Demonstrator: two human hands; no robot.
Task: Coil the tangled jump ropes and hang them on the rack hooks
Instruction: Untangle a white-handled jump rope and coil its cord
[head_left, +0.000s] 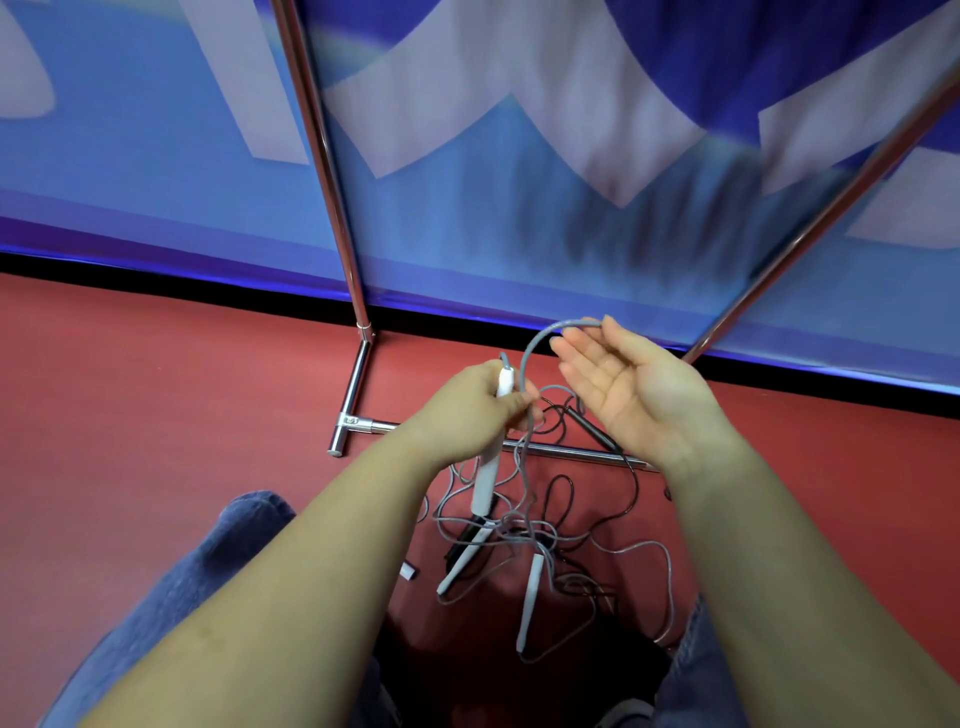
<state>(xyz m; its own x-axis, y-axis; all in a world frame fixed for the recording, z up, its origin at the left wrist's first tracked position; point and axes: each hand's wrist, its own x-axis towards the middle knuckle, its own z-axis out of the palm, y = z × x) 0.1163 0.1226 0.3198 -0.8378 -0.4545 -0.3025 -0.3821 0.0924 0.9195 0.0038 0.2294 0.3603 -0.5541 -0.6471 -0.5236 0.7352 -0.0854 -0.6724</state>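
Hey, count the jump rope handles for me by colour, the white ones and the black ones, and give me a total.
White handles: 4 (one gripped by the left hand, two down in the tangle, one showing only its tip beside the left forearm)
Black handles: 2 (both down in the tangle)
Total: 6

Left hand (475, 402) grips white handle (491, 457); grey rope (540, 343) loops over open right hand (631, 387).

Two bare forearms without sleeves, no rings or watch showing, and blue denim jeans (218, 561) on both legs.
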